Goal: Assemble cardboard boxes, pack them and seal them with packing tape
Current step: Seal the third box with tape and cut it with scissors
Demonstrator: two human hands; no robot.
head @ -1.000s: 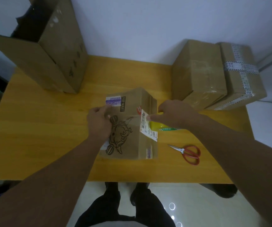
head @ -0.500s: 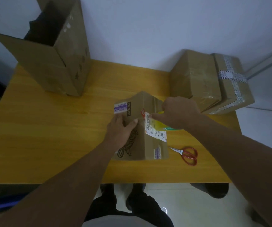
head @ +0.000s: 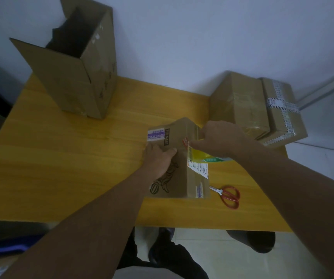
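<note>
Sealing step: my left hand (head: 158,158) lies flat on the small box (head: 179,178), pinning it to the tabletop (head: 71,158); my right hand (head: 220,140) grips the tape roll (head: 212,158) at the box's upper edge. Next, I judge, tape must run taut along the seam.

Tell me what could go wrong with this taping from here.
1. Only the left hand presses on the small box. A hard pull by the right hand on the tape roll could slide or tip it.
2. The scissors lie beside the box, toward the front edge of the table. A sweeping forearm might knock them off.
</note>
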